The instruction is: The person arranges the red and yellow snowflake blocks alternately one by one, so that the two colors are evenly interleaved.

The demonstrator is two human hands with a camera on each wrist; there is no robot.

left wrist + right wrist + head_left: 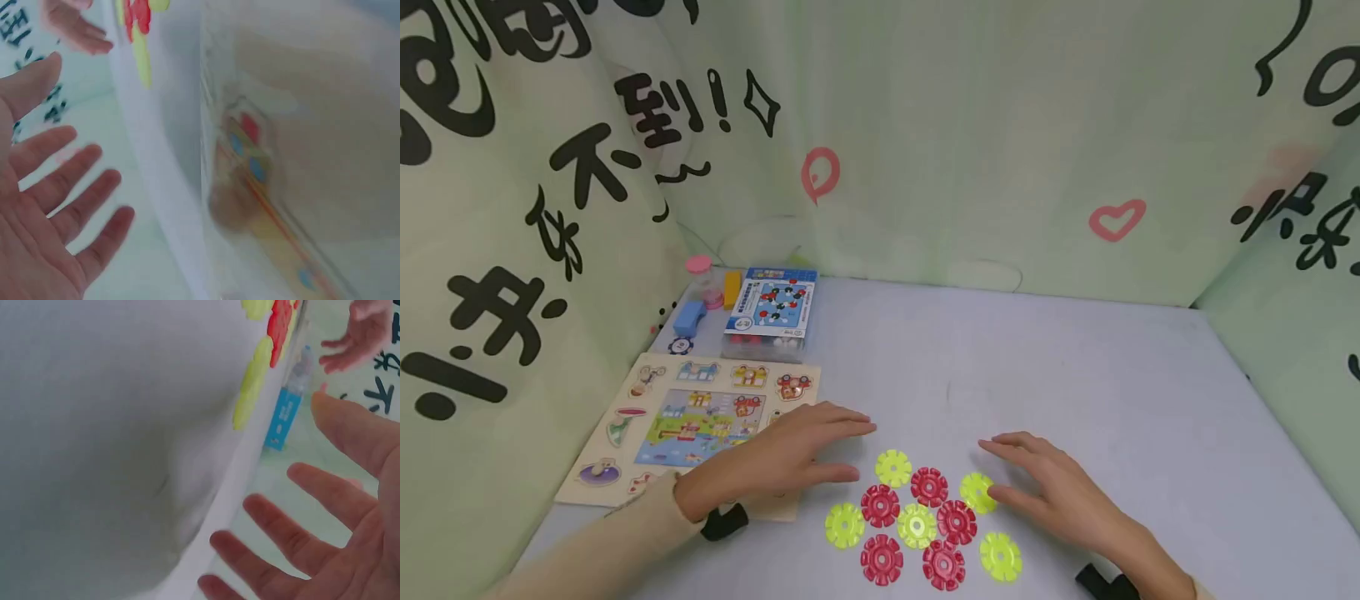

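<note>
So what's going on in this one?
A person holds their left hand and right hand open on either side of a group of notched discs, gripping nothing. Five yellow-green discs and five red discs lie on the white table. A picture board lies partly behind the left arm, with a clear box beyond it.
</note>
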